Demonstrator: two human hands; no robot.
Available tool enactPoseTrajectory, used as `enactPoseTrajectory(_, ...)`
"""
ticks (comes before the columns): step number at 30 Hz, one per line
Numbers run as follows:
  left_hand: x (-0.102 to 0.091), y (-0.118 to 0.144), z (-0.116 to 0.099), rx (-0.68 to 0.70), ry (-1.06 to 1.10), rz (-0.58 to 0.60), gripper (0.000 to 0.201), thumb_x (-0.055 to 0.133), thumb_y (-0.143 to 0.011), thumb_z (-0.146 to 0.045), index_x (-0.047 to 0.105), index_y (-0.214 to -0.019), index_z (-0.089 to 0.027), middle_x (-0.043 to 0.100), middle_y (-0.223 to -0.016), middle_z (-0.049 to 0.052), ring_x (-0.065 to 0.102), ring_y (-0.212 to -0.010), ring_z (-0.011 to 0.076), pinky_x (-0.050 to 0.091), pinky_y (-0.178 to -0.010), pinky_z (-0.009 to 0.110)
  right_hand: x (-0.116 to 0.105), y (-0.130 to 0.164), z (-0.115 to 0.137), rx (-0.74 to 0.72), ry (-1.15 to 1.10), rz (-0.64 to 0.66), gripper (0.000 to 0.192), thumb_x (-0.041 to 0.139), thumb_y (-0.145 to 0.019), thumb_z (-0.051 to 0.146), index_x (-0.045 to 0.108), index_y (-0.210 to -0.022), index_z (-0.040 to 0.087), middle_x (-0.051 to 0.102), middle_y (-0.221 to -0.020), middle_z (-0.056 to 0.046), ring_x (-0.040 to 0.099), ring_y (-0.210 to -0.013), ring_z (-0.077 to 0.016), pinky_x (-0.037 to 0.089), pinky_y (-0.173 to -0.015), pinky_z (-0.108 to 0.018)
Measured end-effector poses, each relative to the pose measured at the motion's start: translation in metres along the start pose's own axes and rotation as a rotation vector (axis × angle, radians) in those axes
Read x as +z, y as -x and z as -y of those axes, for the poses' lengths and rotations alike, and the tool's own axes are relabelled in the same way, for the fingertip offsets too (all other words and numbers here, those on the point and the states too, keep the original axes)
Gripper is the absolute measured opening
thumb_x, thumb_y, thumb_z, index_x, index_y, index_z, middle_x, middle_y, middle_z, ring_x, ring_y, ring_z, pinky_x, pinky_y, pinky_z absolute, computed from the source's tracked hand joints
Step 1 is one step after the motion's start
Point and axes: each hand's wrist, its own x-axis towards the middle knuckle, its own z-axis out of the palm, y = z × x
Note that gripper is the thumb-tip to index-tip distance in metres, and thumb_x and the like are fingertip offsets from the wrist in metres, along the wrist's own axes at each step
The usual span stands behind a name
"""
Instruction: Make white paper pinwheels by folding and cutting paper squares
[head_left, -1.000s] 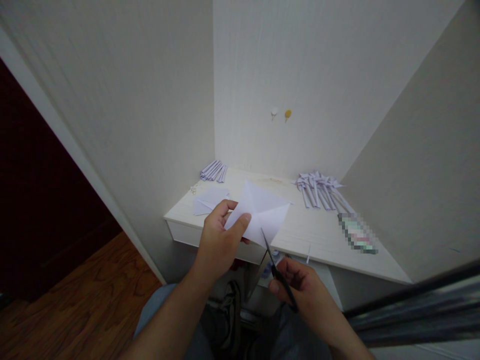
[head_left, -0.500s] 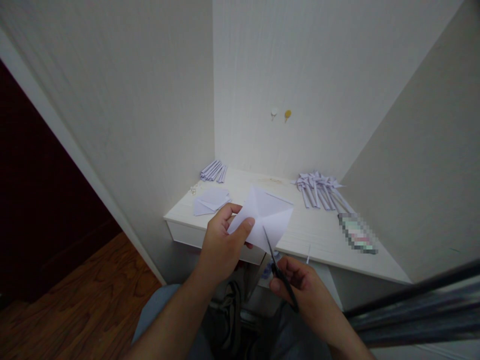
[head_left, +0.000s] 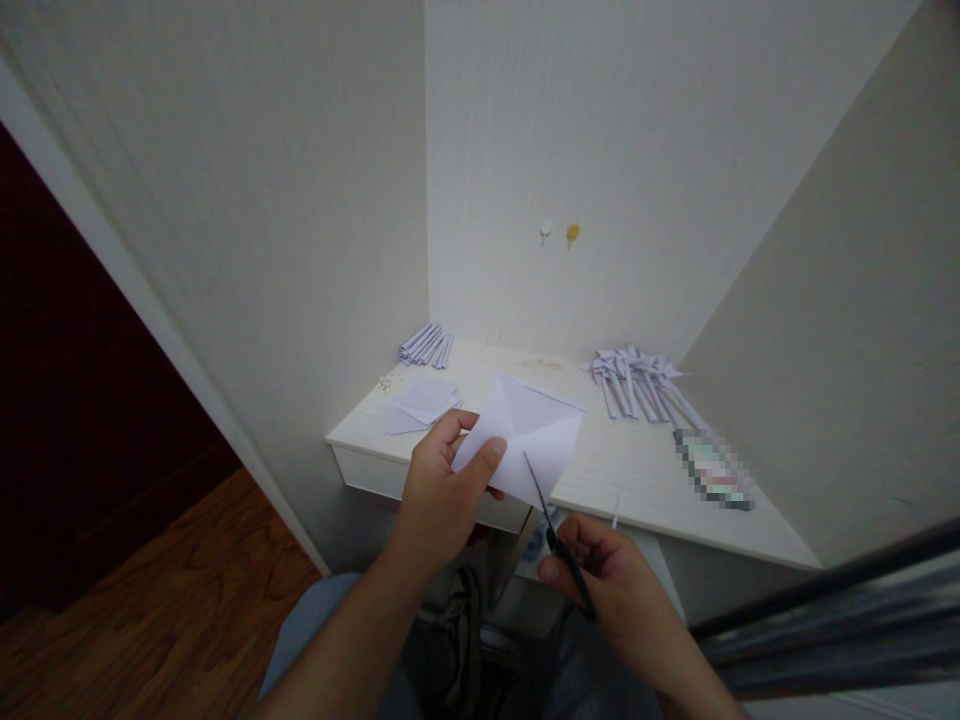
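My left hand (head_left: 448,475) pinches a square sheet of white paper (head_left: 536,430) at its left corner, thumb on top. Creases run across the sheet and meet near its middle. A pair of black-handled scissors (head_left: 568,565) is in my right hand (head_left: 600,570), with fingers round the handles. The blades lie along the paper's lower corner, their tip close to the centre. Whether the blades are fully closed is hard to make out. Just behind my left hand, several loose paper sheets (head_left: 424,402) lie overlapping on the white desk (head_left: 600,475).
Several rolled paper sticks (head_left: 426,345) lie at the desk's back left. Several paper pinwheels (head_left: 637,375) on sticks are grouped at the back right, near a blurred-out object (head_left: 712,470). Two hooks, one white (head_left: 545,230) and one yellow (head_left: 573,233), are on the wall.
Hardly anything differs. The view has shifted slightly, and the paper and scissors keep nearly the same position against each other.
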Motion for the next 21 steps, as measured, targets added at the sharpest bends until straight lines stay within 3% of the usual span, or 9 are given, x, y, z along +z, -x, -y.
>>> enactPoseTrajectory(11,-0.001,0.0,0.004,-0.002,0.013,0.001,0.025,0.073,-0.081,-0.038,0.058,-0.089,-0.021,0.068,-0.069,-0.002,0.06,-0.052,0.0133,0.052,-0.048,0.023,-0.001,-0.001,0.003,-0.006,0.018,-0.023,0.047,0.083,-0.066,0.046,0.044,-0.061,0.022,0.036,-0.057,0.008,0.028,-0.056,-0.0103,0.023,-0.052,-0.024)
enactPoseTrajectory(16,-0.001,-0.002,0.002,0.016,0.028,-0.021,0.025,0.075,-0.078,-0.036,0.06,-0.087,-0.019,0.067,-0.07,-0.002,0.058,-0.056,0.0128,0.05,-0.051,0.022,-0.003,0.0,-0.007,0.016,-0.024,0.095,0.036,0.083,-0.069,0.04,0.052,-0.067,0.02,0.046,-0.061,0.006,0.036,-0.058,-0.0108,0.026,-0.053,-0.024)
enactPoseTrajectory(21,-0.019,-0.01,-0.001,0.049,-0.014,-0.062,0.024,0.079,-0.074,-0.035,0.065,-0.084,-0.018,0.065,-0.07,-0.002,0.056,-0.058,0.0113,0.046,-0.051,0.02,-0.017,0.005,-0.02,0.046,-0.034,0.192,0.03,0.087,-0.067,0.033,0.061,-0.074,0.019,0.058,-0.067,0.004,0.05,-0.061,-0.0118,0.036,-0.056,-0.023)
